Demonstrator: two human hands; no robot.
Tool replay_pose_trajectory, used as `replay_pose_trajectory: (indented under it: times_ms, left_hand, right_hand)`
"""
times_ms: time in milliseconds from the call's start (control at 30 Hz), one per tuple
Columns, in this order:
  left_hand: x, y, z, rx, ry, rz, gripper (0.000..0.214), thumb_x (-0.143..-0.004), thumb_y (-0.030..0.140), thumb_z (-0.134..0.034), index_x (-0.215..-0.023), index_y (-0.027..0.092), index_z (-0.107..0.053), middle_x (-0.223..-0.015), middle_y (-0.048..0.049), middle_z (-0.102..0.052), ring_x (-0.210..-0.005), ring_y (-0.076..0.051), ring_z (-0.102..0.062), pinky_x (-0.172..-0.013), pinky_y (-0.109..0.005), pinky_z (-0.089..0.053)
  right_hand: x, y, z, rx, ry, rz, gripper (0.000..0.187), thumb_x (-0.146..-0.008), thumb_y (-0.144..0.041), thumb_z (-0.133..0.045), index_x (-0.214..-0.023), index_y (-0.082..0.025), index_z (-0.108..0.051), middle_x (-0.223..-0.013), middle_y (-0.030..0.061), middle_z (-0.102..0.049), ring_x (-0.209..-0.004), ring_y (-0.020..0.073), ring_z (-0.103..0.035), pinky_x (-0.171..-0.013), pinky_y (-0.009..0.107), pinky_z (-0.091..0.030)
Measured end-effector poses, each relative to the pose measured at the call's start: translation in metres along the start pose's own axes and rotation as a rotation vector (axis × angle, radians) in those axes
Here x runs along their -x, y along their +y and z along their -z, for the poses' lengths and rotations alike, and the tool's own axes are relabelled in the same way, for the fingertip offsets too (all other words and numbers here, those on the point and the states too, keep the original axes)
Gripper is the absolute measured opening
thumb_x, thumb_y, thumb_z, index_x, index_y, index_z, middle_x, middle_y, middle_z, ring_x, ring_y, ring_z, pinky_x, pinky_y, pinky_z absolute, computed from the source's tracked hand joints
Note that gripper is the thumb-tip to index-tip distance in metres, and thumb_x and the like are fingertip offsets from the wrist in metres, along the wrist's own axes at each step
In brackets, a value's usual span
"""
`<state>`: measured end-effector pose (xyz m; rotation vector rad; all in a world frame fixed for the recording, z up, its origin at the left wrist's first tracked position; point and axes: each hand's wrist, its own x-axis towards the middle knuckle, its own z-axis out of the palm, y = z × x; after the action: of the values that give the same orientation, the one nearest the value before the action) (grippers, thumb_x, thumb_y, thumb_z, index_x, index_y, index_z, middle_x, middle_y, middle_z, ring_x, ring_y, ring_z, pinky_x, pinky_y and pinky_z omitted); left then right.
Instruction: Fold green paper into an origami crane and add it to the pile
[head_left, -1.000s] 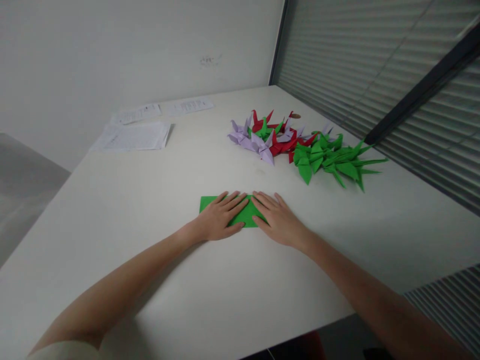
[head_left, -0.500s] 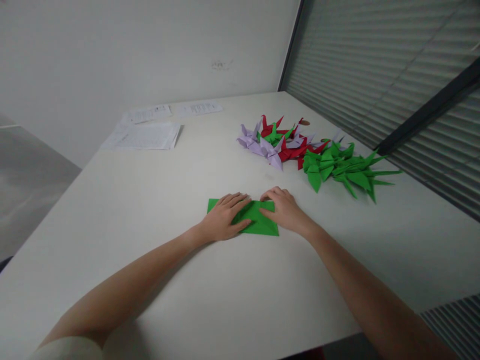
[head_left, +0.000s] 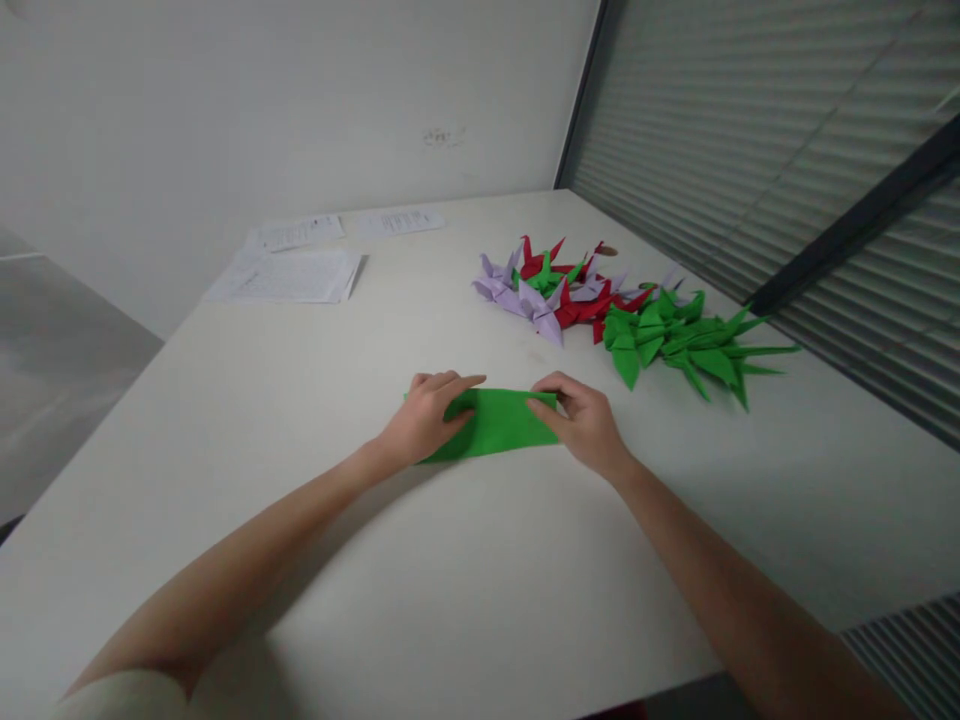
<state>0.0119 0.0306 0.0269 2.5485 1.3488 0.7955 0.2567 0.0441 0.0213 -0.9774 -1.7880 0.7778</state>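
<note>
A green sheet of folded paper (head_left: 504, 422) lies lengthwise across the near middle of the table, its right part looking slightly raised. My left hand (head_left: 427, 415) is on its left end, thumb on the near face and fingers along the far edge, gripping it. At the other end, my right hand (head_left: 589, 420) pinches the upper right corner between thumb and fingers. Parts of both ends are hidden by the hands.
Beyond my right hand lies a heap of folded paper cranes: green cranes (head_left: 690, 340), red cranes (head_left: 585, 300) and lilac cranes (head_left: 536, 300). Printed papers (head_left: 289, 275) rest at the table's far left. Window blinds (head_left: 750, 130) border the right side, a white wall (head_left: 300, 100) the back.
My left hand has shifted left from lying flat on the paper to gripping its left end. My right hand has moved slightly right and now pinches the corner. The paper's near right edge has lifted.
</note>
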Motion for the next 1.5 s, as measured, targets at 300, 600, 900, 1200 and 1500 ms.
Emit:
replay_pose_trajectory:
  times_ms: [300, 600, 900, 1200, 1500]
  left_hand:
    - [0.005, -0.005, -0.001, -0.284, -0.040, -0.354, 0.022, -0.097, 0.022, -0.048, -0.100, 0.019, -0.069, -0.106, -0.0083, -0.070, -0.095, -0.021, -0.063, -0.083, -0.036, -0.042]
    - [0.003, -0.003, -0.002, -0.084, -0.138, -0.254, 0.032, -0.099, 0.032, -0.044, -0.112, 0.018, -0.069, -0.112, -0.0113, -0.071, -0.095, -0.022, -0.067, -0.084, -0.035, -0.049]
    - [-0.002, 0.031, 0.003, 1.128, 0.109, 0.518, 0.037, -0.075, 0.048, -0.076, -0.090, 0.014, -0.075, -0.086, -0.0051, -0.075, -0.074, -0.019, -0.068, -0.071, -0.031, -0.055]
    - [-0.001, 0.034, -0.004, 1.361, 0.049, 0.696, 0.040, -0.064, 0.041, -0.086, -0.089, 0.011, -0.075, -0.094, -0.0115, -0.076, -0.080, -0.024, -0.072, -0.079, -0.038, -0.058]
    - [0.002, 0.035, -0.010, 1.380, 0.079, 0.739, 0.040, -0.064, 0.038, -0.087, -0.090, 0.010, -0.075, -0.098, -0.0124, -0.076, -0.081, -0.024, -0.073, -0.082, -0.038, -0.058]
  right_hand:
    - [0.005, -0.010, 0.008, 0.353, -0.472, 0.259, 0.014, -0.084, -0.017, -0.057, -0.082, -0.024, -0.070, -0.111, 0.0064, -0.071, -0.111, 0.0246, -0.061, -0.097, 0.046, -0.043]
    - [0.005, -0.009, 0.010, 0.267, -0.139, 0.219, 0.019, -0.091, -0.035, -0.057, -0.100, -0.025, -0.070, -0.102, 0.0073, -0.073, -0.102, 0.0244, -0.066, -0.093, 0.042, -0.048]
    - [0.009, -0.009, -0.012, -0.321, -0.065, -0.265, 0.048, -0.076, -0.062, -0.066, -0.100, -0.022, -0.070, -0.093, 0.0082, -0.074, -0.084, 0.0242, -0.069, -0.076, 0.040, -0.056]
    - [0.012, -0.020, -0.019, -0.442, -0.268, -0.391, 0.039, -0.071, -0.059, -0.072, -0.069, -0.021, -0.067, -0.063, 0.0003, -0.064, -0.063, 0.0175, -0.059, -0.060, 0.032, -0.052]
    - [0.012, -0.018, -0.019, -0.229, -0.248, -0.346, 0.055, -0.078, -0.067, -0.056, -0.053, -0.022, -0.037, -0.053, -0.0066, -0.025, -0.051, 0.0087, -0.026, -0.048, 0.024, -0.021]
